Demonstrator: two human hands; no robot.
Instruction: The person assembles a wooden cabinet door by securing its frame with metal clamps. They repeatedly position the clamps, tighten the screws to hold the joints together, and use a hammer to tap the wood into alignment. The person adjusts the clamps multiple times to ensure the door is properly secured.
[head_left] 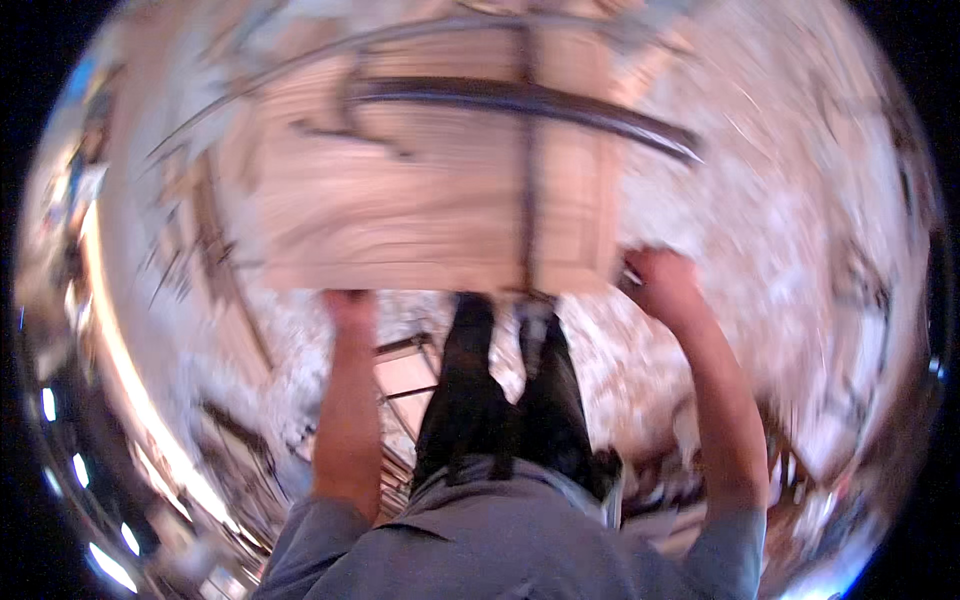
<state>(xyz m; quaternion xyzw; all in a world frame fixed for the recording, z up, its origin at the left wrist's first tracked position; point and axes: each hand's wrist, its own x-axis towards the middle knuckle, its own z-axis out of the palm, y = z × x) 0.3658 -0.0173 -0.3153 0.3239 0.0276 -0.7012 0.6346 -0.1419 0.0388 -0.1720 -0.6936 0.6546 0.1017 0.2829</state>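
Observation:
A pale wooden panel (430, 215) with visible grain spans the middle of the view, blurred by motion. At its near left edge, my left hand (350, 308) grips the wood; the fingers are mostly hidden beneath it. My right hand (662, 282) is closed beside the panel's near right corner. A small dark and light bit shows at its fingers, too smeared to name. Across the panel's far part runs a thick dark bar (530, 103), tilted down to the right. A narrow dark strip (528, 190) crosses the panel from far to near.
Pale debris like shavings (650, 375) covers the floor around my legs. Long wooden pieces (235, 290) lie to the left. A dark-framed object (405, 375) stands by my left forearm. A bright strip (115, 340) curves along the left rim.

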